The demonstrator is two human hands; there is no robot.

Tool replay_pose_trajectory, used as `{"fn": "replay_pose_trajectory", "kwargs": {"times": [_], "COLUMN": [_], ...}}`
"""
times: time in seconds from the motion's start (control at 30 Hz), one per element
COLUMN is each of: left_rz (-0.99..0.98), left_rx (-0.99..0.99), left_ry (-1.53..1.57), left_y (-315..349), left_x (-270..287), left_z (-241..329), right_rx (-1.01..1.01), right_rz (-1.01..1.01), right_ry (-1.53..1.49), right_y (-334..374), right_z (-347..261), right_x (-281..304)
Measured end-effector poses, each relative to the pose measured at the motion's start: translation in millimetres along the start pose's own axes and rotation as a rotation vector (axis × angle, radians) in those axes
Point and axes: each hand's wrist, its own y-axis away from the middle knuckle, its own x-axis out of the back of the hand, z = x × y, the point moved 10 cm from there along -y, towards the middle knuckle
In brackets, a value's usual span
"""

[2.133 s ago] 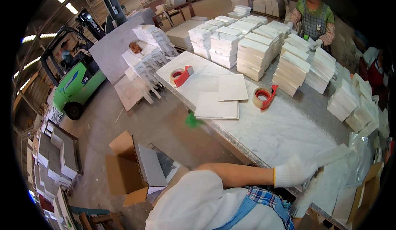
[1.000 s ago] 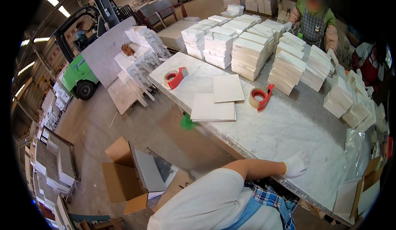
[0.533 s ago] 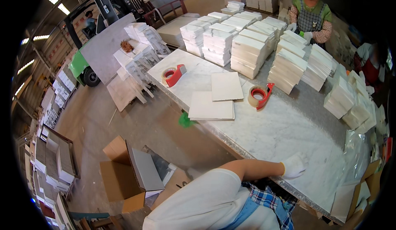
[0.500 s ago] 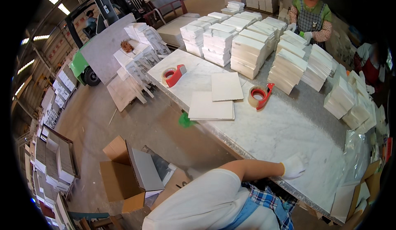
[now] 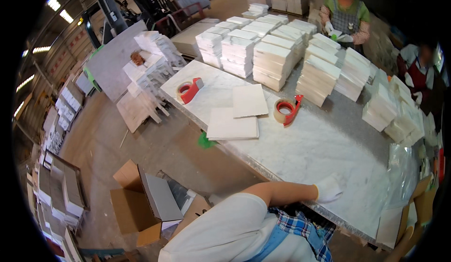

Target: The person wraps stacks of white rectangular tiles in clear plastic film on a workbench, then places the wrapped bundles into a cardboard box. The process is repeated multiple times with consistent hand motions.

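My left hand (image 5: 330, 189), in a white knitted glove, rests on the marble-patterned tabletop (image 5: 286, 154) near its front edge. Its fingers look laid out flat, and I see nothing held in them. At the lower right, what seems to be my right forearm (image 5: 406, 243) reaches up beside an open carton (image 5: 425, 201); the fingers there cannot be made out. Two flat off-white sheets, an upper one (image 5: 250, 101) overlapping a lower one (image 5: 232, 123), lie farther left. A red tape dispenser (image 5: 288, 111) sits beside them, and another tape dispenser (image 5: 189, 91) lies near the far left corner.
Several stacks of white tiles (image 5: 272, 62) line the table's far side. Clear plastic film (image 5: 401, 168) lies at the right. An open cardboard box (image 5: 134, 205) stands left of me. Two people (image 5: 345, 15) are across the table. A forklift (image 5: 110, 8) is behind, at left.
The view has shifted a little, moving the table and stacks slightly left. My left hand stays on the tabletop. A forearm shape now shows at the lower right. The forklift has moved partly out of sight.
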Motion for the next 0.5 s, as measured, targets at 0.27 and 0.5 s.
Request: {"fn": "replay_pose_trajectory", "kwargs": {"times": [0.27, 0.5], "left_rz": [-0.058, 0.001], "left_rx": [0.124, -0.165], "left_ry": [0.119, 0.008], "left_y": [2.4, -55.4], "left_x": [-40.8, 9.9], "left_z": [-47.6, -10.3], "right_rx": [-0.07, -0.332], "right_rz": [0.051, 0.085], "right_ry": [-0.055, -0.103], "right_y": [35.6, 26.3], "right_z": [-131.9, -144.3], "right_x": [44.3, 67.4]}}
